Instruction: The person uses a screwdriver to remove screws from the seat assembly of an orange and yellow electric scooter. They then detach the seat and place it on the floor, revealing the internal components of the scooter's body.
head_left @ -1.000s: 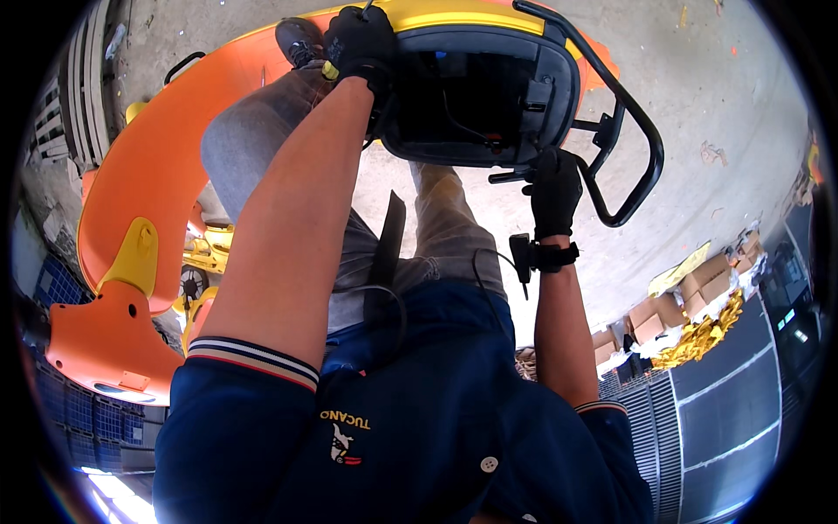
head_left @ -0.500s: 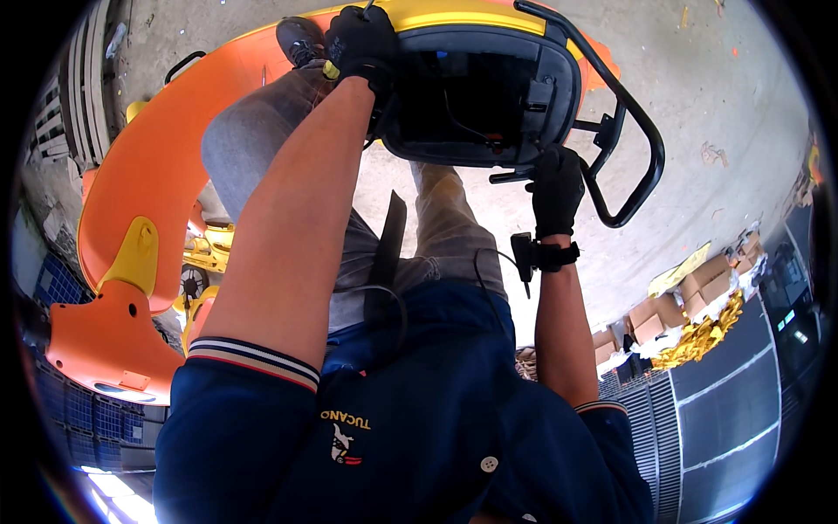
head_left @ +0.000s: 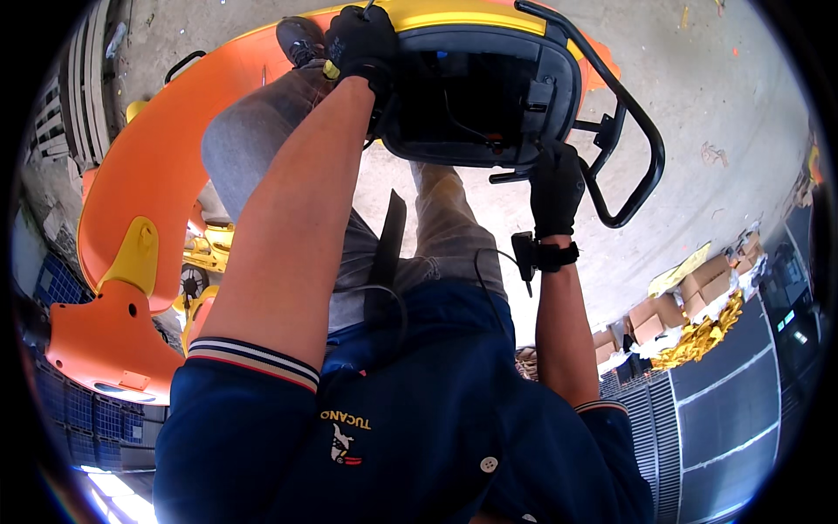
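Observation:
My left hand [head_left: 360,42], in a black glove, is closed at the upper left corner of a black open compartment [head_left: 569,83]. A thin metal rod [head_left: 369,6] sticks out past its fingers, and a yellow bit [head_left: 330,70] shows by the wrist; the rest is hidden. My right hand [head_left: 557,190], also gloved in black, has its fingers bent together at the compartment's lower right corner. Whatever they pinch is hidden. Inside the dark compartment a thin cable [head_left: 463,122] runs to a small reddish part [head_left: 495,137]. The compartment sits in a yellow and orange moulded body [head_left: 463,14].
A bent black tube bar [head_left: 650,144] juts out right of the compartment. The orange body [head_left: 131,192] curves round my left leg. Cardboard boxes [head_left: 705,281] and a yellow heap [head_left: 698,336] lie at right; a slatted pallet [head_left: 83,87] stands far left.
My right hand has shifted very slightly at the compartment's corner, its fingers a little higher. My left hand stays where it was.

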Available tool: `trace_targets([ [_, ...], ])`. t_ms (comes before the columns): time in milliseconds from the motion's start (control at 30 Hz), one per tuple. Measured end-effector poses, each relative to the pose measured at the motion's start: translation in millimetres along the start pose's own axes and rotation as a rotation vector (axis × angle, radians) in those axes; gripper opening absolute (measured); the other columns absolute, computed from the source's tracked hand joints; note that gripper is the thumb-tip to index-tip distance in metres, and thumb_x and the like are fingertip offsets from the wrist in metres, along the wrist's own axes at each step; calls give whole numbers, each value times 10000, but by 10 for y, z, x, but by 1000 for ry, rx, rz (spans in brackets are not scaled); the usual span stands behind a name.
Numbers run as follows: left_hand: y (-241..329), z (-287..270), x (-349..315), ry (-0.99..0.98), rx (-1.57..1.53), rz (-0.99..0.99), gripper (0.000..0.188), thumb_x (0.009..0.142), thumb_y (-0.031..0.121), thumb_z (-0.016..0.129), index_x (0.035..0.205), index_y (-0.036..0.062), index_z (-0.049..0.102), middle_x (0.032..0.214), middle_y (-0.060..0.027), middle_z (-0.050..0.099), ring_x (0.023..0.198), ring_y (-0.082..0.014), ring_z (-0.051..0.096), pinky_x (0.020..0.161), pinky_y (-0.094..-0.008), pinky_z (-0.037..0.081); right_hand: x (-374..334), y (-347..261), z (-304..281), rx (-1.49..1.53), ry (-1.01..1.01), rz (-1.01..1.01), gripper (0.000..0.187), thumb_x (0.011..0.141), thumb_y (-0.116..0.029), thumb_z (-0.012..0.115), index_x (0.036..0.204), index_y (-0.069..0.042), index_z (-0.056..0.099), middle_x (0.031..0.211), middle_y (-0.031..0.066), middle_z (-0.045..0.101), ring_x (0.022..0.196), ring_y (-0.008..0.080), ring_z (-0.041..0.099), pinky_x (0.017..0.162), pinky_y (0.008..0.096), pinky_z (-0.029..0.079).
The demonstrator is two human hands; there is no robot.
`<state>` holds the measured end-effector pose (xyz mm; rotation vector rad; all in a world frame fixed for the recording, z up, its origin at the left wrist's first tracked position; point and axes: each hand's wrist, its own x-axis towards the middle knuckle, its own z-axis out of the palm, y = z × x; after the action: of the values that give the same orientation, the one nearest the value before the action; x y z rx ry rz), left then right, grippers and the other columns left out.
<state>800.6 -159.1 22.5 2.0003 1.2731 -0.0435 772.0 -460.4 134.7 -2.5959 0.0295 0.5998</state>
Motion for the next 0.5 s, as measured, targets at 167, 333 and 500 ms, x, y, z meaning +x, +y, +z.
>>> trace_targets([
  [167,4,-6,-3,13,22,1,402,842,321,501,922,-43,652,903,-258,665,873,-406,626,806,-450,467,-18,-116,-27,-43,66,-249,192,912,-178,580,1020,-21,568,857,152,623,795,336,610,684,406,483],
  [333,39,-35,-27,13,6,-10,398,840,320,505,915,-41,654,900,-258,665,870,-406,627,804,-448,467,-9,-185,-41,85,-34,158,193,908,-184,579,1008,-19,564,876,168,617,825,356,600,707,423,477],
  [500,8,-14,1,1,-17,-2,392,834,316,515,902,-46,651,890,-260,663,862,-406,626,794,-449,463,2,-28,-28,-100,18,-109,184,902,-176,571,989,-15,557,875,179,611,822,364,592,711,439,472],
])
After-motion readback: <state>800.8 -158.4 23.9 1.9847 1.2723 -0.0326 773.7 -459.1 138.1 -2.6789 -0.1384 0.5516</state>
